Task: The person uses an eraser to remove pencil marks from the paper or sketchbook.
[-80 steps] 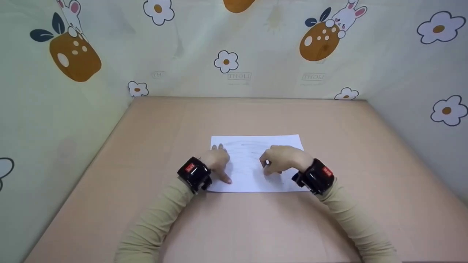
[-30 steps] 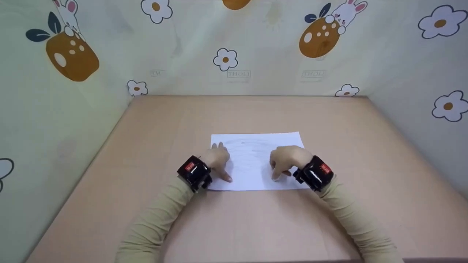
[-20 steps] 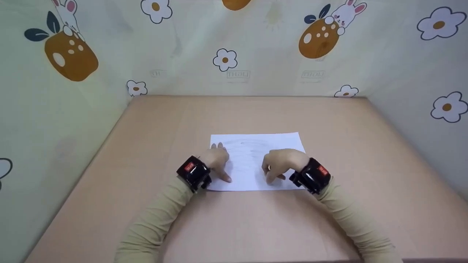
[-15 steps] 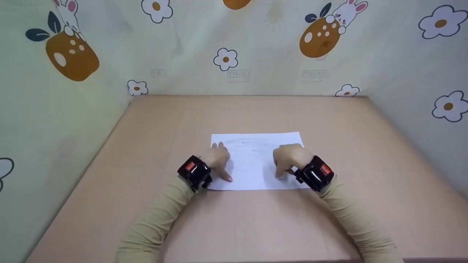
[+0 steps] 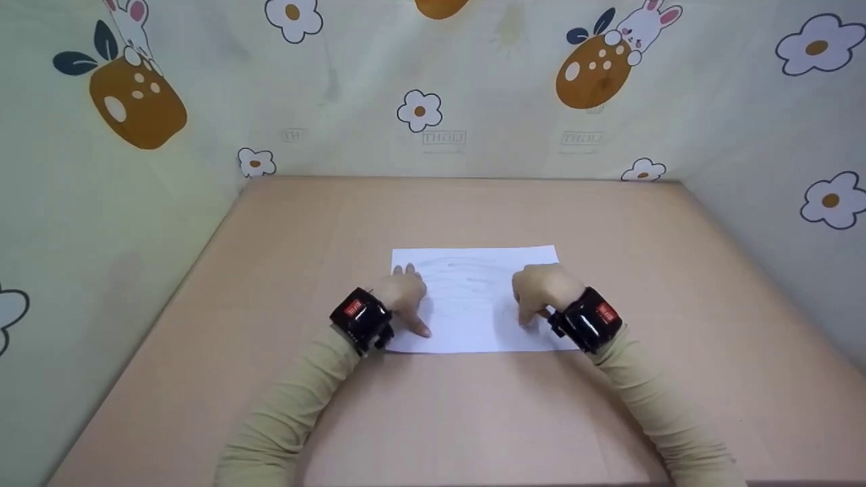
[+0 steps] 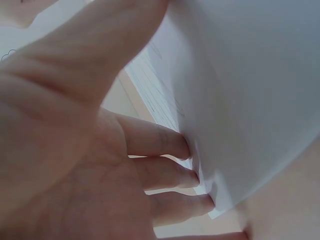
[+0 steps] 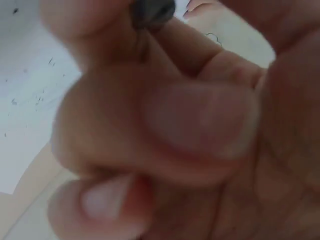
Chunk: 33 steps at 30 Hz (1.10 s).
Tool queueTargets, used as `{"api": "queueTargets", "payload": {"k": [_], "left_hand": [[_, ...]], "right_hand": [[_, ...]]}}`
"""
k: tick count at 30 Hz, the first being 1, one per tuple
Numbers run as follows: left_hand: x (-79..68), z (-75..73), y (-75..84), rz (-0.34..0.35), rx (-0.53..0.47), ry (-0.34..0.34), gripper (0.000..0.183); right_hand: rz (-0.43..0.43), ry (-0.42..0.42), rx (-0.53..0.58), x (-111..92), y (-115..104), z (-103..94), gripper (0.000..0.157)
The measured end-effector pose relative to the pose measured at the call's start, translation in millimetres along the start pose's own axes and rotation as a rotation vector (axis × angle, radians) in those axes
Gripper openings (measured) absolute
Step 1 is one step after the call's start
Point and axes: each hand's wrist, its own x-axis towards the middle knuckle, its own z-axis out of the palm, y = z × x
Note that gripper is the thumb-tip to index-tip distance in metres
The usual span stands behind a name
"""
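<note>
A white sheet of paper (image 5: 467, 297) with faint grey pencil strokes lies on the table. My left hand (image 5: 404, 296) presses its left side with spread fingers; the fingertips (image 6: 175, 145) touch the sheet in the left wrist view. Over the right part of the paper, my right hand (image 5: 544, 289) pinches a small eraser (image 7: 152, 12), smudged dark grey at its end. Most of the eraser is hidden by the fingers. Dark crumbs (image 7: 39, 100) dot the paper beside this hand in the right wrist view.
The wooden-coloured table (image 5: 433, 419) extends around the paper on all sides. Cloth walls (image 5: 500, 88) with rabbit, fruit and flower prints enclose the back and both sides. Black cameras sit strapped on both wrists.
My right hand has moved back and forth over the paper with the eraser and now sits farther right and slightly farther back. The left hand has stayed on the paper.
</note>
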Motion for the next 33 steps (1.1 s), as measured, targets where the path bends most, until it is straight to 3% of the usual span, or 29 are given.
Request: {"api": "queueTargets", "payload": {"k": [3,6,8,10,12,17,20,25,33], "left_hand": [[-0.3,0.4,-0.1,-0.007,-0.001,-0.012,0.109],[-0.7,-0.1,0.0,-0.011,0.001,-0.018,0.109],[-0.4,-0.5,0.2,-0.007,0.000,-0.011,0.109],[-0.3,-0.7,0.5,-0.003,0.002,-0.003,0.109],[0.0,-0.2,0.7,0.002,0.003,0.004,0.109],[0.4,0.3,0.2,0.001,0.011,-0.008,0.108],[0.8,-1.2,-0.4,0.000,0.042,-0.011,0.109],[0.7,-2.0,-1.2,-0.002,0.082,-0.027,0.113],[1.5,-1.4,-1.5,-0.006,0.051,-0.029,0.114]], "right_hand": [[-0.073,0.020,0.011,1,4,-0.1,0.016],[-0.202,-0.014,0.065,5,2,-0.1,0.016],[-0.232,-0.041,0.091,8,2,0.3,0.016],[-0.209,-0.058,0.118,10,7,0.0,0.016],[-0.173,-0.018,0.120,11,19,-0.6,0.013],[-0.152,0.244,0.246,15,58,-5.1,0.015],[-0.162,0.329,0.365,17,70,-7.3,0.019],[-0.160,0.295,0.414,25,71,-4.5,0.020],[-0.115,0.284,0.388,35,66,4.2,0.024]]}}
